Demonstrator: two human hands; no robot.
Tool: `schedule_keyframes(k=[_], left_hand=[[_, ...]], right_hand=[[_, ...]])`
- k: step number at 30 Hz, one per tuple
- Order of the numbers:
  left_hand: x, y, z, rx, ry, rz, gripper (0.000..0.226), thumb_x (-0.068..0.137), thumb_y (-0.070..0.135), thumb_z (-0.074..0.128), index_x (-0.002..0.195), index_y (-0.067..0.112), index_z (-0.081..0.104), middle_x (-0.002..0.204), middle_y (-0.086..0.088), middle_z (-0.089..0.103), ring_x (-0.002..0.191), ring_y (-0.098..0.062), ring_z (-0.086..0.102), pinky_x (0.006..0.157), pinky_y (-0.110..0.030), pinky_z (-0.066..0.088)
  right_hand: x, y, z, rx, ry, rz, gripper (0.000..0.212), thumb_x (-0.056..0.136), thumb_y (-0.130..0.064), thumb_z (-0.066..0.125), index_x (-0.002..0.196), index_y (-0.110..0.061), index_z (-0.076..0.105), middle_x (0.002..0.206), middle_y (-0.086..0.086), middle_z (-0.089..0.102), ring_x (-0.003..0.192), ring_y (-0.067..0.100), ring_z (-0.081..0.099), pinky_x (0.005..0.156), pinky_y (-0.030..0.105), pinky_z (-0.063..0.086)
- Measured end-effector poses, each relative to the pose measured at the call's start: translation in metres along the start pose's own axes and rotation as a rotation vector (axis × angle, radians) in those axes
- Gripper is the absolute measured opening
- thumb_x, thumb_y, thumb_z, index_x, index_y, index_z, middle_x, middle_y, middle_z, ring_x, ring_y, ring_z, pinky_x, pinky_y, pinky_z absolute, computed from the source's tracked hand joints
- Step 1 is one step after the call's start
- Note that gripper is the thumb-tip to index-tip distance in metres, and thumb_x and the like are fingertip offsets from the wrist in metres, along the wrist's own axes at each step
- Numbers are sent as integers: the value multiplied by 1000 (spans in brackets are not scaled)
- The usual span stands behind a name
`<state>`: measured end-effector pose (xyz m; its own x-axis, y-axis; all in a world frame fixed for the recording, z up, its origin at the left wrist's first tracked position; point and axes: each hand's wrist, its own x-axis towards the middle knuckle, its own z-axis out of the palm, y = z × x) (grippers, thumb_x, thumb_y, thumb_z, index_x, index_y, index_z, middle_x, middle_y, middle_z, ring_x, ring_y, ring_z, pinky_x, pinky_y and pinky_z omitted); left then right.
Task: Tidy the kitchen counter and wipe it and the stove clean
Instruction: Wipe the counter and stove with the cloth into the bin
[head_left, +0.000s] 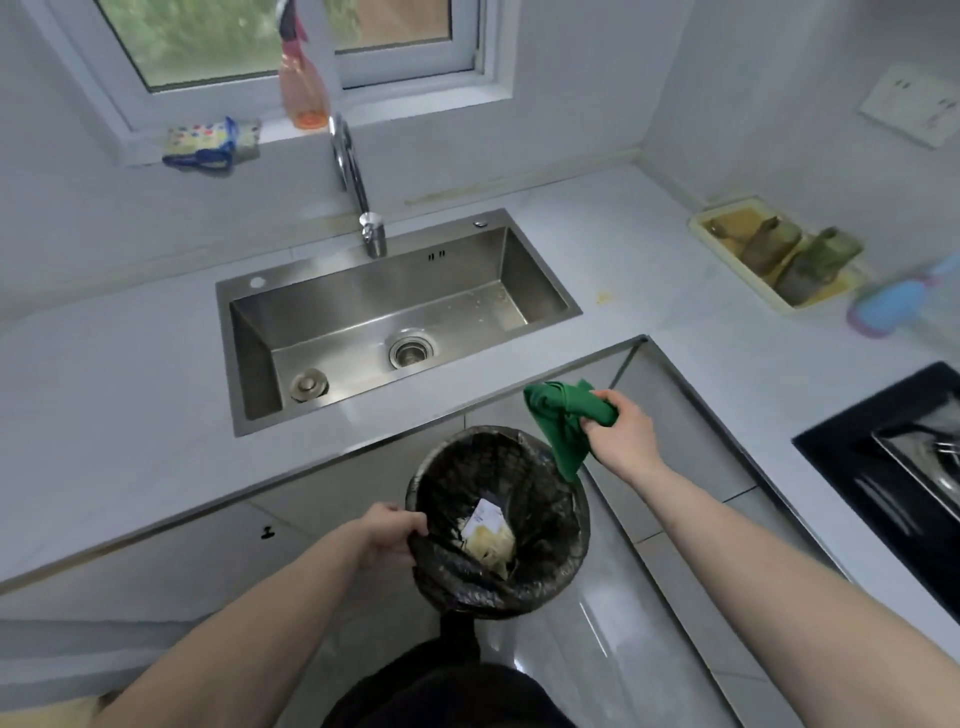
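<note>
Below the counter (519, 218) edge, the left hand (387, 535) grips the bin (550, 582) rim, the right hand (621, 436) clutches the cloth (558, 415) over it; scraps look binned, wiping of counter and stove (883, 457) apparently remains.

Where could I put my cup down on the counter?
The counter left of the sink is bare, and so is the stretch between the sink and the yellow tray. It is crowded at the far right, where the tray, a blue bottle and the stove sit.

Home kitchen — steel sink (363, 312), stove (893, 457).
</note>
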<state>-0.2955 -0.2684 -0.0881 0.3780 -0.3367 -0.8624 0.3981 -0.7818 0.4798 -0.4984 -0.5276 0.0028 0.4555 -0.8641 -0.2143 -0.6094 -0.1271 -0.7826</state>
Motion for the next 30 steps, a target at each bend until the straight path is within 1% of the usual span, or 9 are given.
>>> schedule_keyframes(k=[2,4,6,7,11,16,19,25,30], left_hand=[[10,22,18,35,-42,-5,52,76,2,73,123,-1,51,107,-25,72,74,-31,74,65,-46,63],[13,44,34,66,-60,3,38,79,0,70,114,0,54,84,-17,72,60,-24,69,59,-39,62],[22,60,46,89,-81,-7,27,81,0,68,103,5,53,56,-6,60,44,-17,59,57,-37,61],[29,68,54,97,-96,-12,28,79,1,69,101,6,52,52,-5,57,44,-17,57,60,-39,62],[51,93,77,142,-118,-29,39,66,6,73,101,6,55,78,-17,62,63,-29,63,68,-47,63],[73,128,111,184,-58,-32,43,59,7,79,95,-1,56,77,-18,61,53,-28,61,53,-36,56],[78,144,140,130,-35,-65,29,74,0,74,93,3,53,75,-15,58,47,-22,60,47,-31,54],[108,158,196,5,19,-105,19,79,-2,71,92,5,58,75,-15,62,67,-29,66,73,-48,60],[116,169,230,-138,45,-126,15,83,-5,68,91,4,60,71,-13,63,58,-26,65,53,-32,56]], right_hand=[[18,1,-19,-14,36,9,29,90,-14,63,108,-37,62,95,-13,66,93,15,63,66,19,44],[32,1,-35,-34,75,6,28,91,-11,62,106,-35,62,93,-13,65,90,13,61,64,20,41],[46,3,-49,-45,123,10,27,91,-8,61,110,-28,65,95,-8,63,89,13,56,72,23,40],[57,6,-58,-51,151,20,28,91,-8,61,113,-25,66,97,-6,63,90,14,56,76,24,41],[100,23,-84,-88,196,73,32,88,-15,60,116,-29,67,102,-9,65,96,18,60,84,34,51],[171,44,-117,-127,186,85,31,88,-16,58,116,-29,66,100,-7,66,92,19,60,77,29,46],[222,57,-133,-152,182,95,32,88,-19,59,117,-28,66,100,-7,66,90,19,59,78,29,48],[333,79,-150,-200,119,72,28,91,-20,59,118,-23,65,105,0,69,89,22,60,76,28,46],[407,80,-138,-252,55,21,30,95,-19,59,124,-19,65,116,5,69,104,28,64,82,27,46]])
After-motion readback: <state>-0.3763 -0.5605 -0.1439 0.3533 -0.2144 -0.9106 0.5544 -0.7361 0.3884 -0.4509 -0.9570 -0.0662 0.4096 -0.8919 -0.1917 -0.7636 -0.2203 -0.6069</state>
